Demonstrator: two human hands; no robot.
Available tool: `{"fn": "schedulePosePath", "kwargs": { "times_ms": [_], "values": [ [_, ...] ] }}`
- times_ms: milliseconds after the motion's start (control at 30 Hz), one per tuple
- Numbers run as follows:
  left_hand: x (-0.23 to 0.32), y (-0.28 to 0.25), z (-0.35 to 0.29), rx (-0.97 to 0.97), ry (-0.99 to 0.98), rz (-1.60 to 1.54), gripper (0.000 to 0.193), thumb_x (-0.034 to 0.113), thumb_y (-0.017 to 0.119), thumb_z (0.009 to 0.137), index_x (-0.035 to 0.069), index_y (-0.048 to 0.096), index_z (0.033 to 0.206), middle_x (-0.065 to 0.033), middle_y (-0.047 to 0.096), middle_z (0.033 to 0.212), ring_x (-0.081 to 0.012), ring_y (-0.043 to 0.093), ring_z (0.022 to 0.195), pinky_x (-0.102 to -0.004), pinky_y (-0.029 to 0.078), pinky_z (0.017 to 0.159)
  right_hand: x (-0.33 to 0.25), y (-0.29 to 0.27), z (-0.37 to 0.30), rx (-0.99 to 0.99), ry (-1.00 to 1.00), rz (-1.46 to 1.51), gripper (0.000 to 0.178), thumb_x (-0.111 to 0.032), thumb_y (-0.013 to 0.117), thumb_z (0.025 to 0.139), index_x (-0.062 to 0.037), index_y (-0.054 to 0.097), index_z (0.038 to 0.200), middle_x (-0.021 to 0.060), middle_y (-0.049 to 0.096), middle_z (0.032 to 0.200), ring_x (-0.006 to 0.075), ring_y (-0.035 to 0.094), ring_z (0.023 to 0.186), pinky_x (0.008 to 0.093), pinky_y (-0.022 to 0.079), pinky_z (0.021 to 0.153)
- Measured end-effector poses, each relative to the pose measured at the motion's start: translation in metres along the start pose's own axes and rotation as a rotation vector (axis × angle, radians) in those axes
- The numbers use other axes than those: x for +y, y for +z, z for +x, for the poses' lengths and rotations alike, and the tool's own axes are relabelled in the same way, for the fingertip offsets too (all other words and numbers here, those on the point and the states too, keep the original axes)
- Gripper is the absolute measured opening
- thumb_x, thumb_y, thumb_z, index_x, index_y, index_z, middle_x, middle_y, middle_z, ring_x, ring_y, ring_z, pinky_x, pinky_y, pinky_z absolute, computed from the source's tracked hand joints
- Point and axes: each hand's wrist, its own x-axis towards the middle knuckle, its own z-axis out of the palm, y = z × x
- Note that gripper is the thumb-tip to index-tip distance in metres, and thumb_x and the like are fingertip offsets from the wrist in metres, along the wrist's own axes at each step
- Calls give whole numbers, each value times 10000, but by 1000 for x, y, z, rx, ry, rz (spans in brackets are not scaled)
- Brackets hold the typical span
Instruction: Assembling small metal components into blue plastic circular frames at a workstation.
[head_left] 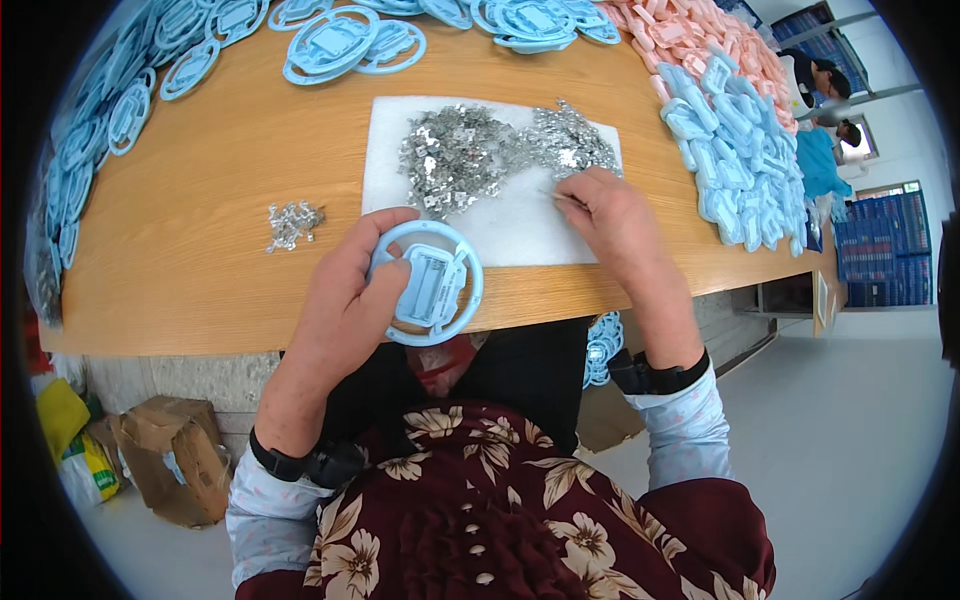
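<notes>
My left hand (356,285) is closed on a light blue plastic ring-shaped housing (469,312), thumb on its face and fingers behind the rim. A rectangular recessed compartment sits in the ring's middle. My right hand (610,215) is pinched over the white foam sheet (530,225), close to the smaller heap of small silver metal pieces (572,140). What its fingertips hold, if anything, is too small to make out. A larger heap of silver metal pieces (455,160) lies left of it on the same sheet.
A few loose metal pieces (295,225) lie on the wooden table (200,270). Blue ring housings (335,45) are piled along the far and left edges. At right are heaps of blue plastic parts (735,165) and pink plastic parts (700,40). A cardboard box (175,455) stands on the floor.
</notes>
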Motion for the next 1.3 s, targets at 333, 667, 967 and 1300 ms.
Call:
{"fn": "schedulePosePath", "kwargs": {
  "times_ms": [333, 667, 967, 1300],
  "values": [
    [4, 1, 0, 15, -71, -50, 331, 145, 485, 1070, -15, 583, 1342, -8, 656, 970, -42, 592, 754, -211, 509, 632, -70, -8, -15, -13, 371, 905, 121, -125, 703, 955, -8, 695, 985, 11, 650, 859, 81, 569, 777, 263, 473, 703],
    [-1, 2, 4, 42, -73, -38, 335, 140, 496, 1066, -40, 585, 1334, -34, 674, 966, -59, 612, 756, -227, 529, 615, -116, 32, -7, 73, 211, 888, 121, -91, 754, 912, -5, 675, 943, 25, 599, 807, 104, 537, 712, 264, 462, 657],
    [-5, 2, 6, 60, -73, -16, 345, 146, 511, 1059, -58, 589, 1326, -59, 692, 966, -76, 625, 732, -237, 541, 608, -133, 46, -15, 265, 121, 545, 137, -53, 770, 843, -33, 677, 941, 88, 623, 820, 231, 628, 711, 339, 503, 602],
    [-8, 1, 6, 66, -26, 31, 355, 159, 515, 1054, -68, 599, 1313, -59, 697, 946, -83, 637, 698, -242, 544, 615, -134, 17, -30, 65, -81, 306, 223, -74, 725, 856, -35, 660, 1066, 143, 615, 890, 333, 635, 784, 414, 516, 641]
  ]
}}
